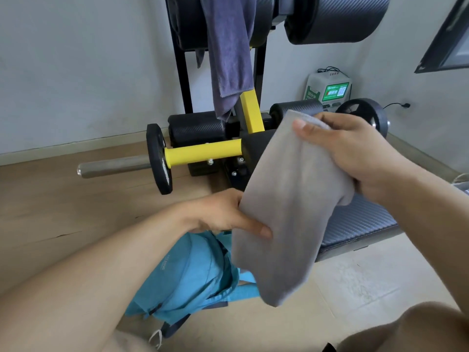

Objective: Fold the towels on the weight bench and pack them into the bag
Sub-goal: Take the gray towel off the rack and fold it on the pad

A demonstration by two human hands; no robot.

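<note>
Both hands [223, 212] [355, 153] grip grey towel [286, 204] above blue bag [193, 275]

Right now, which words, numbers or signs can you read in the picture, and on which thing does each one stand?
"30分钟": on the white and green box by the wall; its other print is too small to read.
QR code: on the same box, too small to scan.
Small print on the blue bag: too blurred to read.
No text on the towels or the bench.

Your forearms are bare, with no sleeves in view. Your left hand [223, 214] and right hand [355, 153] wear no gloves, rings or watch. Behind the fingers, both wrists are bare; your knees are uncovered.
</note>
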